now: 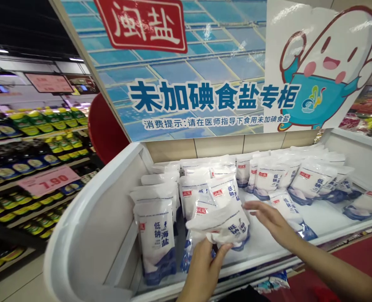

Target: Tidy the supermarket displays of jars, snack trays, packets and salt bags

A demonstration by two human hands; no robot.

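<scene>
My left hand point(203, 268) pinches the lower edge of a white and blue salt bag point(226, 222) and holds it tilted over the front of the white display bin point(88, 218). My right hand point(269, 220) reaches in from the right with its fingers stretched out, touching the bag's right end. Several matching salt bags point(156, 235) stand upright in rows at the left of the bin. More salt bags point(311, 178) lean and lie at the back right.
A large blue and white sign point(205, 96) with a cartoon figure rises behind the bin. Store shelves point(32, 167) with yellow-capped bottles and a pink price tag stand to the left. A red surface point(362, 256) lies at the lower right.
</scene>
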